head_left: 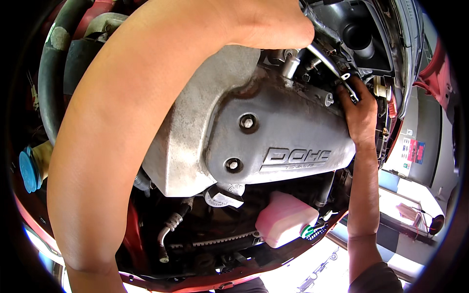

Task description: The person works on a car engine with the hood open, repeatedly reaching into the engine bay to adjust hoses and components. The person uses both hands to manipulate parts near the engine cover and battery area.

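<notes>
My left arm arches over the engine from the lower left. My left hand [278, 24] lies at the top edge, its fingers out of sight. A curved silver metal bar [326, 59] with a hole near its end runs from beside that hand toward my right hand [360, 110]. The right fingers are bent round the bar's lower part, thumb and forefinger on either side; the fingertips are partly hidden in the engine bay. Close to the right hand is the grey engine cover [288, 127], with bolts in recesses and a metal stud [329, 99] at its edge.
A black oil filler cap [223, 196] sits below the cover. In front stands a pinkish coolant reservoir [286, 219] with a green cap. A blue cap [30, 168] and thick black hose [51, 83] are at left. An open black air box [359, 36] lies top right.
</notes>
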